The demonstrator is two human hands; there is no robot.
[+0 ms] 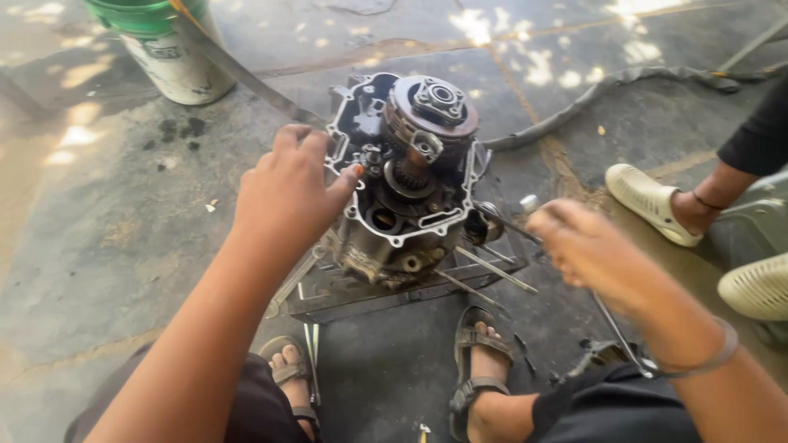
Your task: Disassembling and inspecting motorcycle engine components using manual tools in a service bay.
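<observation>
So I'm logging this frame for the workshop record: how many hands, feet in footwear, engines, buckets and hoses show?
Hands: 2, the left hand on the engine, the right hand beside it
Feet in sandals: 2, sandal and sandal
Feet in pale clogs: 2, clog and clog
Engine: 1
Bucket: 1
Hose: 1
Total: 9

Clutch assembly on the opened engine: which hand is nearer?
Left. The left hand rests on the engine case rim, just left of the clutch assembly. The right hand is off to the lower right, holding a thin rod, clear of the clutch.
</observation>
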